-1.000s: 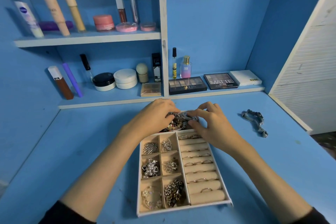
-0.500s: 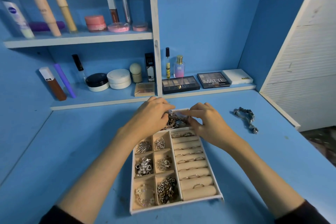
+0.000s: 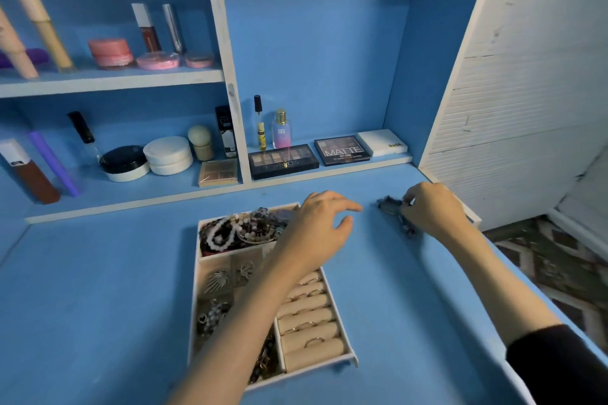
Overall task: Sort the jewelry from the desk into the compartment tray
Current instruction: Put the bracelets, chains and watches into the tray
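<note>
The fingers point(image 3: 409, 201) of the right hand point(image 3: 431, 211) are bent and close together. Their tips pinch the far end of a dark chain bracelet point(image 3: 391, 206). The picture is blurry there, so the grip is hard to see well. The bracelet lies on the blue desk point(image 3: 98, 289), at about 2 o'clock from the tray point(image 3: 194, 306) and well apart from it. Its other end trails toward 5 o'clock, under the right wrist. The right arm runs back toward 5 o'clock and ends in a dark sleeve point(image 3: 559, 368).

The fingers point(image 3: 345, 206) of the left hand point(image 3: 316, 228) are spread apart and nearly straight. They point toward 3 o'clock, at the bracelet, and hold nothing. The hand is over the tray's corner at 1 o'clock. The left arm crosses over the middle of the tray.

The tray sits in the middle of the desk. Its big box at the 12 o'clock end is full of bead strings point(image 3: 223, 233). Small boxes on the 9 o'clock side hold silver pieces point(image 3: 218, 279). The 3 o'clock side has soft rolls point(image 3: 309, 316) with rings pushed between them.

Behind the tray, at 12 o'clock, shelves hold makeup: two eye-color sets point(image 3: 283, 161), a small pink bottle point(image 3: 281, 128) and round jars point(image 3: 169, 154). A white slatted door point(image 3: 526, 108) stands at 3 o'clock.
</note>
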`<action>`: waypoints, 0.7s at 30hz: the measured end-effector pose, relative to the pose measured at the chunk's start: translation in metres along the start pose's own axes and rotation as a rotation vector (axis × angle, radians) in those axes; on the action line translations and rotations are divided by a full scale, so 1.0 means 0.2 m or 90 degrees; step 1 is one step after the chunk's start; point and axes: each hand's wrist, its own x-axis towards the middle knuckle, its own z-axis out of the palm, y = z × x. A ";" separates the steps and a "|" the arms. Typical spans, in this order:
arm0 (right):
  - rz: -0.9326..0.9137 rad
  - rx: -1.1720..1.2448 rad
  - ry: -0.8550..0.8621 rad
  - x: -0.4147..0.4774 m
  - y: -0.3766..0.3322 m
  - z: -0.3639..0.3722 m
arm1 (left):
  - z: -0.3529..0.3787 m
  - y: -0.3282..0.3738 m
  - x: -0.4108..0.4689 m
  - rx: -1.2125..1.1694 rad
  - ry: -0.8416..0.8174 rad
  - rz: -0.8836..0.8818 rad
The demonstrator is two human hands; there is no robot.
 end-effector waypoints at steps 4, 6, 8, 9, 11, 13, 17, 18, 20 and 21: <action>-0.080 0.152 0.064 -0.05 -0.08 -0.02 | -0.02 0.01 -0.01 -0.032 0.043 -0.019; -0.143 0.251 0.081 -0.11 -0.16 -0.06 | -0.05 -0.01 -0.04 -0.062 0.066 -0.019; -0.186 0.344 0.076 -0.17 -0.27 -0.12 | -0.09 -0.03 -0.07 -0.093 0.091 -0.020; -0.202 0.392 0.067 -0.20 -0.33 -0.14 | -0.11 -0.05 -0.09 -0.116 0.105 -0.029; -0.235 0.449 0.070 -0.24 -0.43 -0.17 | -0.16 -0.07 -0.13 -0.185 0.131 -0.065; -0.245 0.501 0.061 -0.26 -0.52 -0.16 | -0.20 -0.09 -0.17 -0.259 0.143 -0.103; -0.198 0.712 -0.012 -0.31 -0.68 -0.11 | -0.24 -0.14 -0.24 -0.341 0.203 -0.132; -0.189 0.762 -0.017 -0.32 -0.71 -0.10 | -0.24 -0.15 -0.25 -0.328 0.221 -0.138; -0.184 0.860 -0.039 -0.35 -0.76 -0.08 | -0.25 -0.18 -0.27 -0.294 0.244 -0.148; -0.184 0.890 -0.053 -0.35 -0.77 -0.07 | -0.26 -0.20 -0.28 -0.289 0.253 -0.153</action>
